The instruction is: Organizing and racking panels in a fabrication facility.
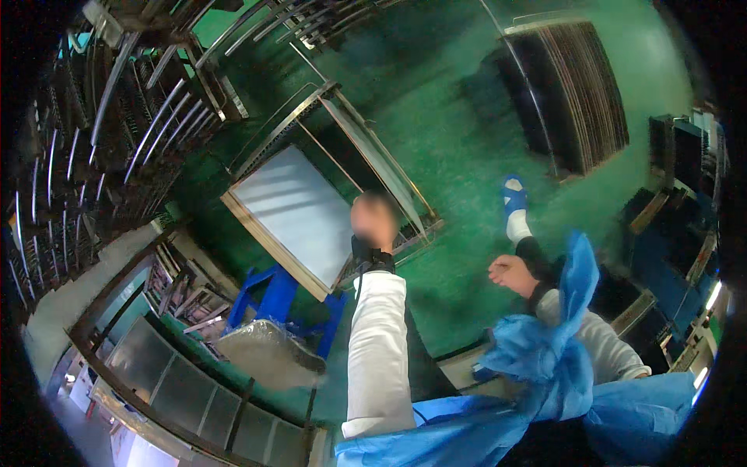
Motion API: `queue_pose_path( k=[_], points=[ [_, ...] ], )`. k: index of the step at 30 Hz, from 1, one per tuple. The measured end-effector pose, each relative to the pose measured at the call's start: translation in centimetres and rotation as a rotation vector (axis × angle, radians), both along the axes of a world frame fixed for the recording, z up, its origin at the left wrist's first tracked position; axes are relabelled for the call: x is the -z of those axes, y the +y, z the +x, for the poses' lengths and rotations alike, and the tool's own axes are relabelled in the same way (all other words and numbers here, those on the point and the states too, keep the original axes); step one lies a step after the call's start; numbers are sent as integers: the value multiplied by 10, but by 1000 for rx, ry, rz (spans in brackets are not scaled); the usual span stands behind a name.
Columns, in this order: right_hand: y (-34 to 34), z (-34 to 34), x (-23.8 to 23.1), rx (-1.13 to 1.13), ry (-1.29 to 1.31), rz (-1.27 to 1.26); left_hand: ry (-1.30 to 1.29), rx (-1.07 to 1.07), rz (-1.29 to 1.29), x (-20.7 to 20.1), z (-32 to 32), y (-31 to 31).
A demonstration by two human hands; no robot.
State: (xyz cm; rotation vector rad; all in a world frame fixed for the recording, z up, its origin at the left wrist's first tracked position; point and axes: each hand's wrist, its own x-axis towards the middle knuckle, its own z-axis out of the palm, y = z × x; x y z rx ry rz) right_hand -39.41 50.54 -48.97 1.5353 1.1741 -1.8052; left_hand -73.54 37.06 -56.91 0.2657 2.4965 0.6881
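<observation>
My left hand, in a white sleeve with a black band at the wrist, reaches forward by the right corner of a pale flat panel with wooden edges. The hand is smeared, so its fingers and any contact with the panel cannot be made out. Behind it stands a metal-framed rack with a slanted panel. My right hand hangs lower at the right over the floor, fingers loosely bent, with nothing in it. A knotted blue cloth or film crosses in front of my body.
A blue stand and a plastic-wrapped seat are at the lower left. Racks of metal bars fill the far left. A stack of dark panels stands far right on the green floor. My blue shoe shows below it.
</observation>
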Motion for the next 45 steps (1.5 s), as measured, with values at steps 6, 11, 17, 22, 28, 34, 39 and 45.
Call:
queue_pose_path(
  k=[6,11,17,22,28,34,39,45],
  points=[
    [31,68,22,39,8,-15,45,21,-17,-12,-15,-24],
    [41,29,-13,-70,68,155,91,-41,-278,-43,-37,-76],
    [6,14,-4,-123,35,168,37,5,-257,-55,-59,-111],
    [-43,-34,-6,-88,77,140,-14,34,-315,-49,-68,-132],
    [-117,-73,-22,19,154,54,-21,129,-342,-11,-82,-197],
    [-167,-65,-56,26,108,38,-49,231,-257,-26,-90,-216],
    [-179,-68,-72,38,88,-13,-72,352,30,31,-96,-287],
    [-154,-32,-62,125,74,29,-233,-61,-168,18,-90,-257]
  ],
)
